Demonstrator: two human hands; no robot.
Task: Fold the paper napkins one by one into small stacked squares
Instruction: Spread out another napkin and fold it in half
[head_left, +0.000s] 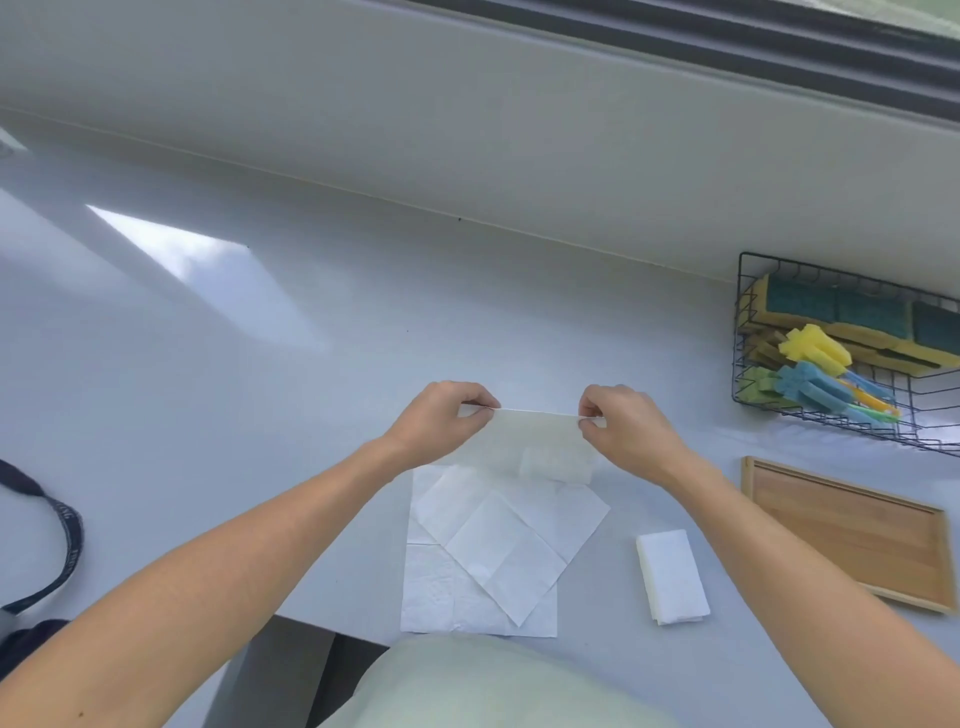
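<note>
I hold a white paper napkin (535, 441) lifted above the white table, its top edge stretched between both hands. My left hand (441, 423) pinches the left corner and my right hand (631, 431) pinches the right corner. The napkin hangs toward me and its lower end curls. Under it, unfolded napkins (483, 561) lie flat and overlapping near the table's front edge, one turned diagonally. A folded napkin (672, 577) lies to their right as a narrow rectangle.
A wooden tray (847, 530) lies at the right. Behind it a black wire basket (748, 374) holds sponges and foam brushes. A dark strap (62, 525) lies at the left edge. A wall (467, 130) runs along the back of the table.
</note>
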